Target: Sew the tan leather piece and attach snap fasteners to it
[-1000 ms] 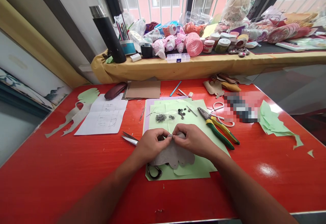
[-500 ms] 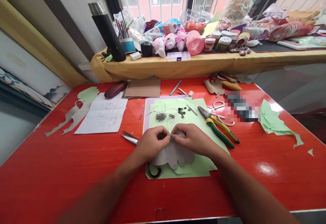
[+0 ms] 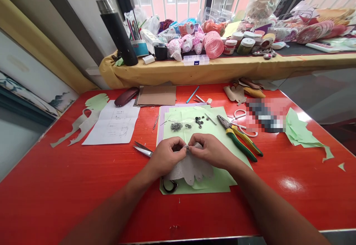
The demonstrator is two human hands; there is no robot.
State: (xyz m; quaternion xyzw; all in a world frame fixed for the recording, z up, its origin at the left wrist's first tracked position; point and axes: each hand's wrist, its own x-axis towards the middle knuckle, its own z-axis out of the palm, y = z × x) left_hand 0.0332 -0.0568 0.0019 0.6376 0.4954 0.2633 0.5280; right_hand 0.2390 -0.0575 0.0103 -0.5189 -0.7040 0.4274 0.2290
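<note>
Both my hands meet over the green paper, pinching the upper edge of a grey, scallop-edged piece of material. My left hand is closed on its left part, thumb and forefinger together. Close beside it, my right hand pinches the same edge; whether a tiny part sits between the fingertips I cannot make out. Under the piece and my left hand lie scissors, blades out to the left and one handle loop showing below. Beyond my fingers are small dark metal snap parts and small bags of metal bits.
Pliers with green and yellow handles lie right of my right hand, near white-handled scissors. A drawn-on white sheet is at left, crumpled green paper at right. A black flask stands on the cluttered sill.
The view has shifted very slightly. Both hands keep their pinch on the grey piece, with only a small movement of the right fingers.
</note>
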